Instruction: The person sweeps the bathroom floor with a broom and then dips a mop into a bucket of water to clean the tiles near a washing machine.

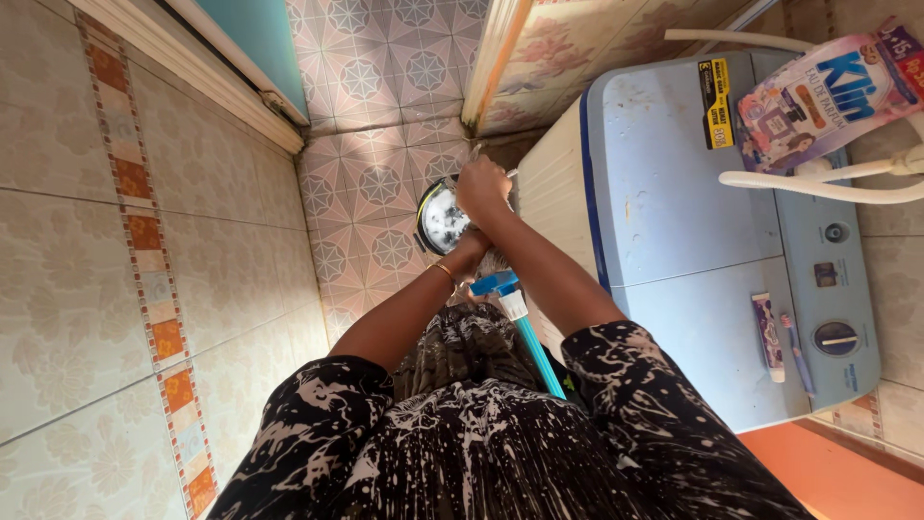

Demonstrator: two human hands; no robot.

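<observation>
A home washroom or laundry corner: patterned ceramic tiles [385, 193] cover the floor, and glazed wall tiles [67, 241] with an orange floral border strip [144, 231] run along one side. A white-and-blue twin-tub washing machine [693, 231] stands against the opposite wall, a pink detergent bag [818, 96] resting on its lid beside a white hose [818, 183], a tube of toothpaste [767, 332] and a toothbrush [797, 351]. A doorway with a pale frame [221, 87] opens at the far end.
</observation>
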